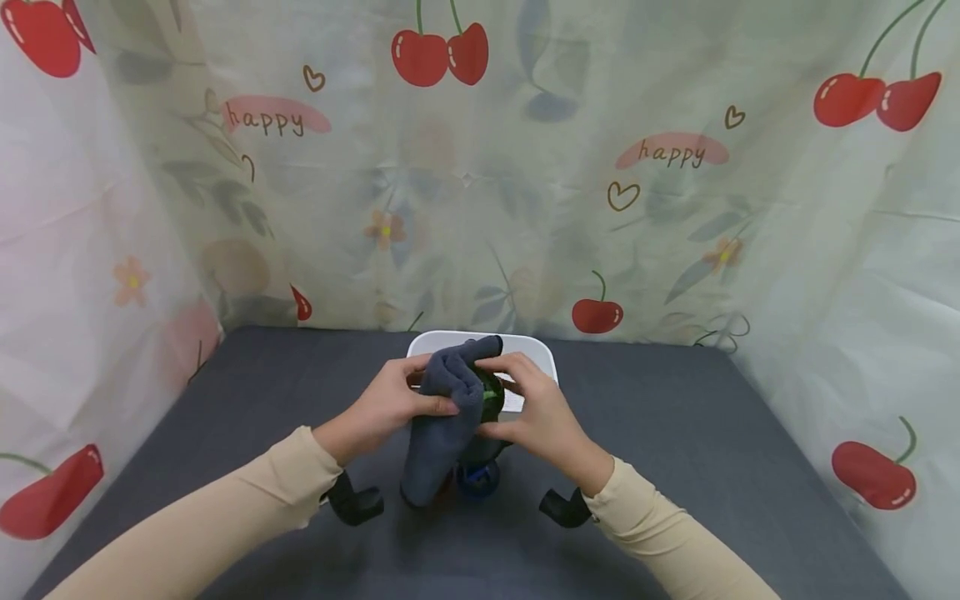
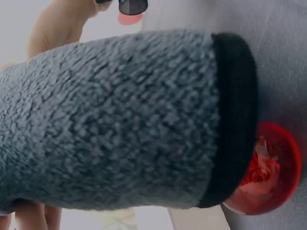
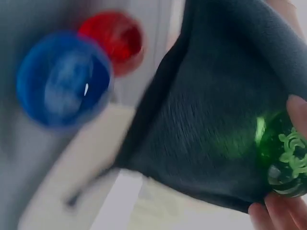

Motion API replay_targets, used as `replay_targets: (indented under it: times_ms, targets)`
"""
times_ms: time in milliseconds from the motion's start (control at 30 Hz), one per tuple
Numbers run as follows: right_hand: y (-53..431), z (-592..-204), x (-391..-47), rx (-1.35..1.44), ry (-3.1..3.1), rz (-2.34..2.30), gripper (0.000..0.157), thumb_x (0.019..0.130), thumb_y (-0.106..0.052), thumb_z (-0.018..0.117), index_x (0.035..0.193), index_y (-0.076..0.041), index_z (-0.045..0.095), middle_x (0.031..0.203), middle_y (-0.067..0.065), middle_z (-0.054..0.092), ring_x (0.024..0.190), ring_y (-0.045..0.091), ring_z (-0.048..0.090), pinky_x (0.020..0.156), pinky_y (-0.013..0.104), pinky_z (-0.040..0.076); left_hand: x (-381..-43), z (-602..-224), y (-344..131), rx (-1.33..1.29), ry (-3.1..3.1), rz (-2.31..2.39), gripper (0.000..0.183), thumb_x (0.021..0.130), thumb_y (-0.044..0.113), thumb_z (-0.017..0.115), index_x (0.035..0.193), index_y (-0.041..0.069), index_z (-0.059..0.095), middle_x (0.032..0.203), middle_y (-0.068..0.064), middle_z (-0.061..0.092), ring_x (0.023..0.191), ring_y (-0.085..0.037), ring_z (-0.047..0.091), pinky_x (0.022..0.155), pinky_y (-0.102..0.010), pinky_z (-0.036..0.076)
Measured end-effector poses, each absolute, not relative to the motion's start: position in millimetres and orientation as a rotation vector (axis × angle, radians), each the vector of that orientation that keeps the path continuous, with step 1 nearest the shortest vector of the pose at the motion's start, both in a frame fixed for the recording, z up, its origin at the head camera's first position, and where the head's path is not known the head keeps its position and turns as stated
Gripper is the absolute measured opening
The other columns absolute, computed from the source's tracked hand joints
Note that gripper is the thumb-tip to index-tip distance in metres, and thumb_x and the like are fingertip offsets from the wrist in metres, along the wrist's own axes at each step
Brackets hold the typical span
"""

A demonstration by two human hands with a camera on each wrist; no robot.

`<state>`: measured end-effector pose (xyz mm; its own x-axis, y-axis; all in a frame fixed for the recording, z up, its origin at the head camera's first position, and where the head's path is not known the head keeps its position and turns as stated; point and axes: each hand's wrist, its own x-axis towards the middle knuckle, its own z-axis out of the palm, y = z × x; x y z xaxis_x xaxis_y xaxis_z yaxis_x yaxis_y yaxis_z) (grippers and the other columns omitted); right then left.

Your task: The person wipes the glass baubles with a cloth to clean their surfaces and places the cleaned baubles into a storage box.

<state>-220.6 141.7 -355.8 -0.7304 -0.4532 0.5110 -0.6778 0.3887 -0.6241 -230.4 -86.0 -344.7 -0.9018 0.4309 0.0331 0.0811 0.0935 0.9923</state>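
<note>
Grey cloth (image 1: 442,446) hangs near the head view's centre, pinched by the left hand (image 1: 388,402). Beside it, the right hand (image 1: 542,410) grips a green patterned object (image 3: 288,153) between fingers and thumb.

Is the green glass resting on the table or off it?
Off it: the right hand grips the green glass against the cloth, above the table.

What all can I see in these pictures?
Table: 1, dark grey, beneath the work
Sheeting: count unclear, pale with red cherries, around the table
Tray: 1, white, behind the cloth
Cloth: 1, dark grey, in the left grip
Glossy piece: 1, green, in the right grip
Round pieces: 2, blue and red, on the table
Wrist fittings: 2, black, below the wrists
Sleeves: 2, beige, on the forearms
Grips: 2, bare, near the middle
</note>
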Motion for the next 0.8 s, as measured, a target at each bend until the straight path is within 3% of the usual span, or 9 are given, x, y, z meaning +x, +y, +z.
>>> replay_targets:
  times_ms: [100,233,367,467,633,800]
  targets:
    - [143.1,-352.4,-219.3,0.995,-2.358,1.111,0.069,0.064,-0.013,0.090,0.126,-0.011,0.060,0.121,0.003,0.060,0.111,0.017,0.059,0.088,0.027,0.054,-231.0,-344.6,-88.5,0.518,2.129,1.916,0.051,0.079,0.009,0.079,0.127,0.003,0.061,0.117,-0.009,0.065,0.101,-0.021,0.061,0.083,-0.034,0.054]
    - [144.6,-352.4,-219.1,0.985,-2.313,1.359,0.069,0.065,-0.005,0.088,0.127,-0.008,0.058,0.121,0.008,0.059,0.107,0.021,0.061,0.083,0.027,0.056,-230.3,-344.7,-91.5,0.488,2.053,1.983,0.045,0.081,0.005,0.076,0.122,-0.004,0.061,0.109,-0.004,0.066,0.095,-0.019,0.062,0.080,-0.033,0.054]
    - [141.8,-354.8,-219.4,0.986,-2.277,1.599,0.070,0.068,0.006,0.082,0.131,-0.005,0.052,0.127,0.012,0.054,0.114,0.027,0.058,0.084,0.034,0.056,-228.2,-346.2,-90.9,0.485,1.897,1.977,0.060,0.085,0.007,0.073,0.138,-0.002,0.047,0.121,-0.010,0.060,0.100,-0.017,0.062,0.085,-0.034,0.054]
    - [138.1,-354.7,-219.8,0.981,-2.333,1.434,0.072,0.068,0.003,0.084,0.131,-0.007,0.052,0.128,0.009,0.055,0.118,0.024,0.056,0.091,0.038,0.054,-227.1,-347.7,-89.3,0.510,1.900,1.943,0.069,0.084,0.011,0.075,0.144,0.005,0.042,0.129,-0.015,0.056,0.107,-0.019,0.060,0.091,-0.037,0.053]
    - [137.3,-352.4,-220.7,0.972,-2.389,0.996,0.069,0.063,-0.010,0.091,0.125,-0.012,0.060,0.120,0.003,0.059,0.109,0.018,0.058,0.089,0.036,0.053,-227.0,-351.1,-89.7,0.536,2.066,1.931,0.059,0.080,0.015,0.079,0.134,0.005,0.056,0.120,-0.010,0.063,0.103,-0.021,0.061,0.090,-0.037,0.052]
    - [141.3,-351.9,-219.9,0.975,-2.387,1.232,0.068,0.062,-0.008,0.091,0.123,-0.012,0.060,0.118,0.005,0.055,0.105,0.019,0.059,0.089,0.031,0.054,-227.0,-353.6,-92.6,0.527,2.069,1.962,0.047,0.082,0.009,0.076,0.124,-0.003,0.059,0.109,-0.005,0.066,0.096,-0.019,0.062,0.083,-0.034,0.054]
